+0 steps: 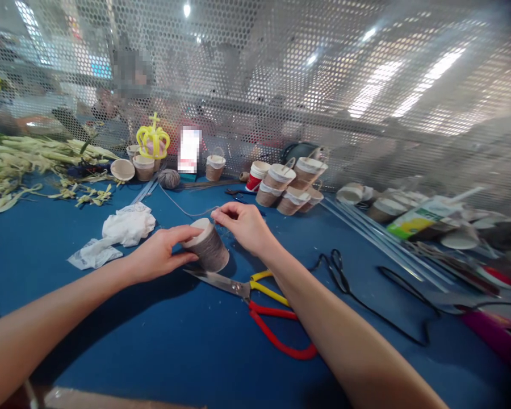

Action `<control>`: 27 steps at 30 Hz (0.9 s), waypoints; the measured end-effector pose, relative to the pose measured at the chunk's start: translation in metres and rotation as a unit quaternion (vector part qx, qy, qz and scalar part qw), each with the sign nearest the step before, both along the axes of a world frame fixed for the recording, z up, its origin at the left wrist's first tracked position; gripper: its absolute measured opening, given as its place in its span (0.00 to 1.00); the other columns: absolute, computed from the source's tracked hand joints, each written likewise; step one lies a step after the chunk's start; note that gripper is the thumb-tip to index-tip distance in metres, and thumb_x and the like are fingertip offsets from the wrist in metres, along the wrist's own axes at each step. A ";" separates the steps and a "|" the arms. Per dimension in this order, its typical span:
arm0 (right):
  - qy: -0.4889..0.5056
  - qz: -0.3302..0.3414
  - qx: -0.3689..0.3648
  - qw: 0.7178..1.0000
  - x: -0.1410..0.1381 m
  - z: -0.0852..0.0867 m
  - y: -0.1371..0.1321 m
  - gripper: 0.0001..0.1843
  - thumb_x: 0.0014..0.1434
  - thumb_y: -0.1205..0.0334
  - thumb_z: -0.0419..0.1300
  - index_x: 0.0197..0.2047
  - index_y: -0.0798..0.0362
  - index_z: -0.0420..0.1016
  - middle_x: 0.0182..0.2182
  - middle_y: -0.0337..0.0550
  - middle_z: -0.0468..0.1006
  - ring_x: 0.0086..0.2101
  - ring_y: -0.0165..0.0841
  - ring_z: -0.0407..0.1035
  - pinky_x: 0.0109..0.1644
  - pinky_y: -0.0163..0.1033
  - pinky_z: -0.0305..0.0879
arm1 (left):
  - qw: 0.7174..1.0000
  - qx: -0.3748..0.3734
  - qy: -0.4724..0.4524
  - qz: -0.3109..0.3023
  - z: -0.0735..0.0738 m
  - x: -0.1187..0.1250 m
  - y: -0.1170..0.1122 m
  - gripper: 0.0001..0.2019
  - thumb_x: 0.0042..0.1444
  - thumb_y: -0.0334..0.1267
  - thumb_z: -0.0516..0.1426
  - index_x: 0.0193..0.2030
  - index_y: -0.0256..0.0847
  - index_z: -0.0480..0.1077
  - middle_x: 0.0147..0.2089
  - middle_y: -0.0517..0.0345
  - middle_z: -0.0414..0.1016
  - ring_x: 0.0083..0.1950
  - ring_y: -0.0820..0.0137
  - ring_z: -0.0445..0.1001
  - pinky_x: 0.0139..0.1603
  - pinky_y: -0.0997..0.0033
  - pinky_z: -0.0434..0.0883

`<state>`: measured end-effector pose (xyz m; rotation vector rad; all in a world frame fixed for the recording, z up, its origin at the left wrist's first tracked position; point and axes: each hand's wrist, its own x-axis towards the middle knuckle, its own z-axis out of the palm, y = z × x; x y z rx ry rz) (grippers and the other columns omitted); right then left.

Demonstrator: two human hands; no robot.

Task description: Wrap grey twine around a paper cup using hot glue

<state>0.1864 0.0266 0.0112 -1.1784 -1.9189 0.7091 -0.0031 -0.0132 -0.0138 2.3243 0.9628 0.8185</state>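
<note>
Blue cloth covers the desk (153,341), with a perforated screen (281,85) behind. Near its middle a cup (208,247) sits tilted, its lower end on the desk just behind the scissors (255,295). The left hand (157,255) has its fingers clasped round the cup's wall, and the right hand (242,224) pinches twine (187,214) at its upper end. More twine wraps the wall. The cup looks light, thin and crushable, so a gentle hold on the rough wrapping suits it.
</note>
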 end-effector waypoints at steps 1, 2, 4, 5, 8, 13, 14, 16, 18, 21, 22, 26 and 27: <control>-0.002 0.001 0.001 1.000 0.000 0.000 0.000 0.11 0.51 0.58 0.55 0.24 0.56 0.70 0.21 0.39 0.71 0.24 0.28 0.62 0.30 0.35 0.59 | 1.000 0.003 0.000 -0.001 0.000 0.000 0.000 0.16 0.53 0.34 0.54 0.49 0.37 0.64 0.45 0.53 0.72 0.44 0.68 0.70 0.45 0.71 0.65; -0.004 0.001 0.003 1.000 -0.001 0.000 0.000 0.11 0.51 0.58 0.55 0.24 0.56 0.70 0.21 0.38 0.70 0.24 0.27 0.61 0.30 0.34 0.58 | 1.000 0.005 0.002 -0.003 0.000 0.000 0.000 0.15 0.53 0.34 0.53 0.49 0.37 0.64 0.45 0.53 0.72 0.44 0.68 0.70 0.45 0.71 0.65; -0.007 0.000 0.005 1.000 -0.002 -0.001 0.000 0.11 0.51 0.58 0.55 0.23 0.56 0.70 0.20 0.38 0.69 0.23 0.27 0.61 0.29 0.34 0.57 | 1.000 0.006 0.004 -0.005 0.000 0.000 0.000 0.15 0.53 0.34 0.53 0.49 0.37 0.64 0.44 0.54 0.72 0.43 0.68 0.69 0.45 0.71 0.65; -0.007 0.000 0.006 1.000 -0.002 -0.001 0.000 0.11 0.51 0.58 0.55 0.24 0.56 0.70 0.21 0.37 0.69 0.23 0.27 0.60 0.29 0.34 0.57 | 1.000 0.006 0.005 -0.006 0.000 -0.001 0.000 0.15 0.53 0.34 0.53 0.49 0.37 0.64 0.44 0.54 0.72 0.43 0.68 0.69 0.44 0.71 0.65; -0.009 0.000 0.006 1.000 -0.004 -0.002 0.000 0.10 0.51 0.59 0.55 0.24 0.56 0.70 0.21 0.38 0.70 0.24 0.27 0.62 0.30 0.34 0.58 | 1.000 0.007 0.004 -0.012 0.000 -0.001 0.000 0.15 0.53 0.34 0.53 0.48 0.38 0.64 0.44 0.54 0.71 0.43 0.68 0.69 0.45 0.70 0.65; -0.018 0.002 0.009 1.000 -0.007 -0.003 0.000 0.10 0.51 0.59 0.55 0.25 0.56 0.72 0.23 0.39 0.73 0.27 0.29 0.64 0.32 0.34 0.59 | 1.000 0.001 0.001 -0.014 -0.001 -0.001 0.001 0.14 0.53 0.34 0.53 0.47 0.38 0.64 0.43 0.55 0.71 0.42 0.69 0.69 0.43 0.72 0.65; -0.020 0.001 0.010 1.000 -0.007 -0.003 0.000 0.11 0.52 0.58 0.55 0.26 0.56 0.72 0.23 0.40 0.73 0.27 0.29 0.65 0.33 0.34 0.60 | 1.000 -0.001 -0.001 -0.013 -0.001 -0.001 0.001 0.13 0.53 0.34 0.53 0.47 0.37 0.64 0.42 0.55 0.71 0.42 0.69 0.69 0.43 0.72 0.65; -0.023 -0.005 0.011 1.000 -0.007 -0.003 0.001 0.13 0.53 0.56 0.54 0.27 0.57 0.73 0.25 0.41 0.74 0.28 0.30 0.66 0.34 0.35 0.60 | 1.000 -0.006 -0.009 -0.010 -0.002 -0.001 0.001 0.12 0.53 0.34 0.53 0.45 0.38 0.65 0.41 0.55 0.71 0.41 0.68 0.69 0.43 0.72 0.65; -0.026 -0.016 0.009 0.999 -0.004 -0.001 0.001 0.16 0.55 0.53 0.52 0.29 0.57 0.73 0.26 0.43 0.75 0.29 0.31 0.67 0.34 0.36 0.61 | 0.999 -0.019 -0.029 -0.006 -0.001 -0.001 0.001 0.10 0.53 0.35 0.53 0.43 0.38 0.66 0.41 0.56 0.71 0.41 0.68 0.69 0.43 0.71 0.65; -0.040 -0.021 -0.001 0.999 0.002 0.006 -0.003 0.23 0.57 0.49 0.48 0.29 0.59 0.73 0.26 0.46 0.76 0.28 0.33 0.68 0.32 0.38 0.62 | 0.994 -0.057 -0.093 0.011 0.002 0.000 0.001 0.08 0.52 0.35 0.54 0.40 0.38 0.65 0.38 0.57 0.71 0.40 0.69 0.68 0.43 0.71 0.65; -0.050 -0.009 -0.009 0.999 0.004 0.010 -0.006 0.23 0.57 0.48 0.47 0.30 0.59 0.73 0.27 0.47 0.76 0.29 0.33 0.68 0.32 0.38 0.63 | 0.990 -0.071 -0.118 0.018 0.003 0.001 0.000 0.07 0.52 0.35 0.54 0.38 0.38 0.65 0.36 0.58 0.71 0.38 0.70 0.68 0.42 0.71 0.65; -0.109 0.096 -0.077 0.986 0.010 0.027 -0.022 0.24 0.53 0.49 0.54 0.46 0.59 0.69 0.41 0.50 0.75 0.39 0.35 0.69 0.40 0.39 0.65 | 0.975 -0.106 -0.191 0.032 0.005 0.003 -0.002 0.06 0.50 0.36 0.56 0.34 0.37 0.64 0.32 0.59 0.69 0.35 0.71 0.67 0.39 0.72 0.65; -0.121 0.115 -0.094 0.981 0.010 0.030 -0.026 0.27 0.51 0.48 0.56 0.49 0.59 0.66 0.43 0.50 0.74 0.40 0.36 0.69 0.41 0.40 0.65 | 0.974 -0.108 -0.197 0.030 0.005 0.004 -0.003 0.06 0.50 0.36 0.56 0.33 0.37 0.64 0.32 0.59 0.69 0.35 0.72 0.67 0.39 0.72 0.65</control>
